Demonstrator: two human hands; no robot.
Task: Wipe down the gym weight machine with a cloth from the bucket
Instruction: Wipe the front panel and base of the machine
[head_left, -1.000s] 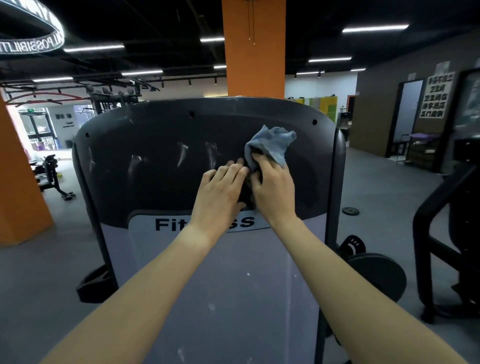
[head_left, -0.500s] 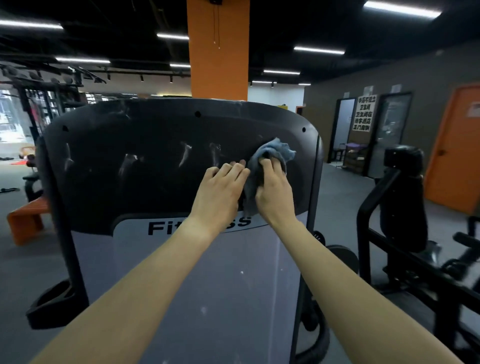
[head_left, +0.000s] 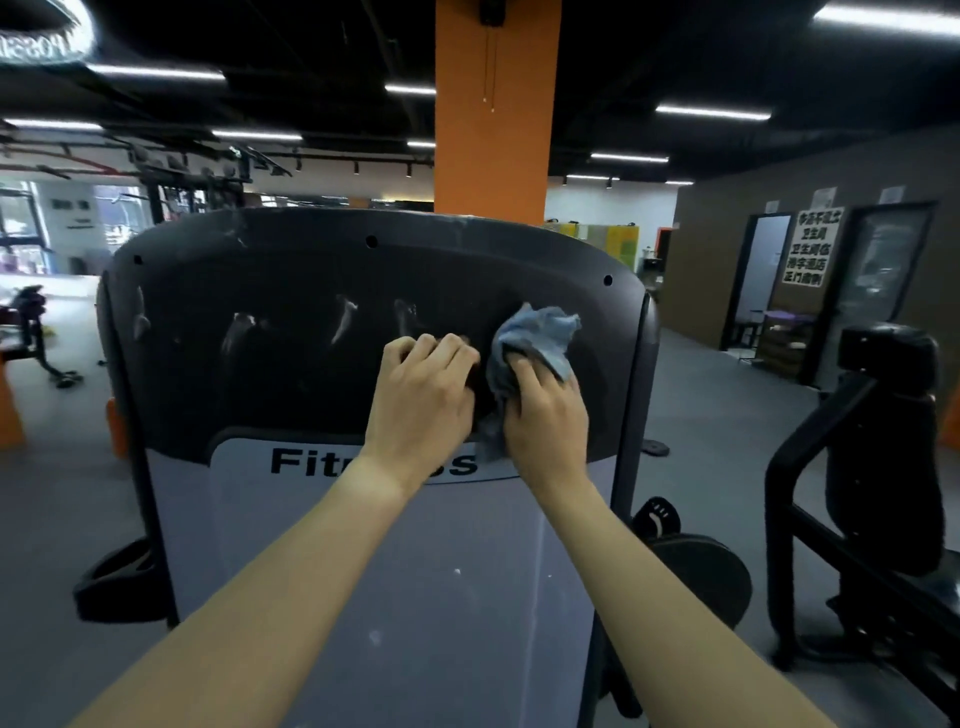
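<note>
Cloth (head_left: 537, 338) on machine panel (head_left: 291, 364) (pillar (head_left: 496, 130) behind).

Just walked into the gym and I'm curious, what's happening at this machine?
A person is wiping the weight machine's dark upper panel. Their right hand grips a bunched blue-grey cloth against the panel's right side; the left hand rests on the panel just beside it, fingers curled. Pale smears show farther left on the panel.

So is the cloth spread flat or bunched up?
Bunched: the cloth sits crumpled in the right hand against the dark panel.
</note>
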